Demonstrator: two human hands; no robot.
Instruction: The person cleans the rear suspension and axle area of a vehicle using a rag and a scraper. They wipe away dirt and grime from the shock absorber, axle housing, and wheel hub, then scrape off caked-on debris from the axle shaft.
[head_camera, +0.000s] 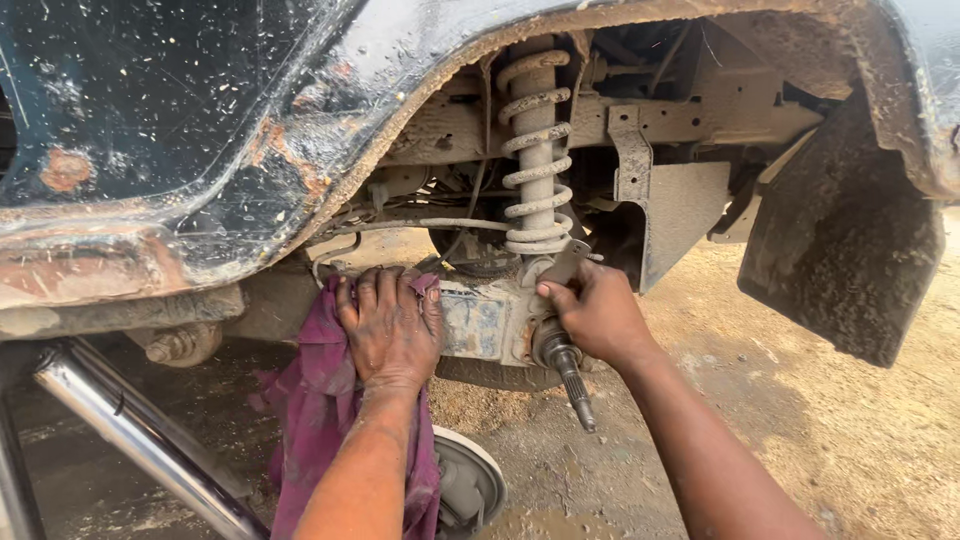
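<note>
The splined axle shaft (572, 375) juts out and down from the hub (490, 325) under the wheel arch (400, 90), just below the coil spring (535, 150). The right hand (592, 308) curls its fingers around the shaft's base, perhaps also touching the bracket behind. The left hand (392, 325) presses flat, fingers spread, on a purple rag (315, 400) against the hub's left edge.

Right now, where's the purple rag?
Head view, left of centre: the purple rag lies under the left hand, pressed against the hub assembly below the coil spring.
</note>
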